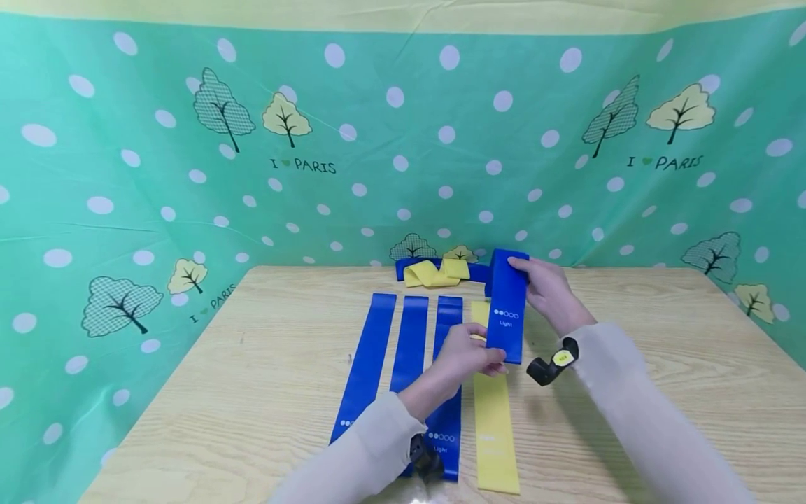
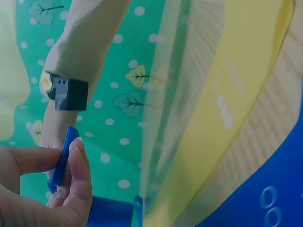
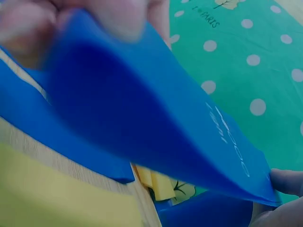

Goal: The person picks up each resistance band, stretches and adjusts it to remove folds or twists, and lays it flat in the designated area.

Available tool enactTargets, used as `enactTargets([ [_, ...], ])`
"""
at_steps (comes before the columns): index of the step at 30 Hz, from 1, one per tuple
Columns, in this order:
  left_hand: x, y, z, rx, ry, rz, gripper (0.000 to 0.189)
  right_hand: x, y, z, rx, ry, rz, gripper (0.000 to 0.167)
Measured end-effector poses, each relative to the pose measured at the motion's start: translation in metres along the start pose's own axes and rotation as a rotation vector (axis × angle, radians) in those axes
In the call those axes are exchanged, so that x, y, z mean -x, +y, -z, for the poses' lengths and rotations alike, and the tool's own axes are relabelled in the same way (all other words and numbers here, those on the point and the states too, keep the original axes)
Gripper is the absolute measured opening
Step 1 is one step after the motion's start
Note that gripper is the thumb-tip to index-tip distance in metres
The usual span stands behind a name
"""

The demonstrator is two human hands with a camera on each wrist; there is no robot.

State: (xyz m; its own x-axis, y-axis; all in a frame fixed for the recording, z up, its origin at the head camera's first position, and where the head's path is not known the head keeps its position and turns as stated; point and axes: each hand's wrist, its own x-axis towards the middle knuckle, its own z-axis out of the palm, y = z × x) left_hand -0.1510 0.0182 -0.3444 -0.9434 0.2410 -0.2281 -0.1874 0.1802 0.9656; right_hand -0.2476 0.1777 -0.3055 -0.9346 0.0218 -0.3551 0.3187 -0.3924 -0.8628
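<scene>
Both hands hold a blue exercise loop band (image 1: 506, 308) printed "Light" above the table, its printed face towards the head camera. My left hand (image 1: 462, 353) pinches its lower end between thumb and fingers, while my right hand (image 1: 550, 290) grips the upper end. In the right wrist view the loop (image 3: 203, 123) gapes between its two layers, and the blurred left fingers (image 3: 113, 19) are close to the camera. Below it lies a flat yellow band (image 1: 494, 420). To the left are three flat blue bands (image 1: 367, 350), partly hidden by the left arm.
At the back edge of the wooden table (image 1: 239, 350), a folded yellow band (image 1: 434, 273) rests on a blue band (image 1: 478, 271). A green dotted cloth (image 1: 441, 189) hangs behind and at the sides. Each wrist carries a black camera (image 1: 553, 362).
</scene>
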Motion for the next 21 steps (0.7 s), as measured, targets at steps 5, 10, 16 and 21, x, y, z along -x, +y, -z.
enactTargets([
  [5, 0.004, -0.004, -0.005, -0.023, -0.003, 0.019, 0.024, -0.006, 0.002, 0.003, 0.150, 0.027, 0.031, 0.059],
  [10, 0.009, -0.007, -0.011, -0.021, -0.014, 0.035, 0.025, -0.013, 0.004, 0.008, 0.261, 0.072, 0.068, 0.054],
  [16, 0.011, -0.014, -0.015, -0.009, -0.029, 0.027, 0.021, -0.016, 0.005, 0.012, 0.303, 0.129, 0.096, 0.016],
  [21, 0.014, -0.020, -0.021, 0.039, -0.061, 0.042, 0.022, -0.018, 0.006, 0.015, 0.345, 0.144, 0.101, 0.010],
])
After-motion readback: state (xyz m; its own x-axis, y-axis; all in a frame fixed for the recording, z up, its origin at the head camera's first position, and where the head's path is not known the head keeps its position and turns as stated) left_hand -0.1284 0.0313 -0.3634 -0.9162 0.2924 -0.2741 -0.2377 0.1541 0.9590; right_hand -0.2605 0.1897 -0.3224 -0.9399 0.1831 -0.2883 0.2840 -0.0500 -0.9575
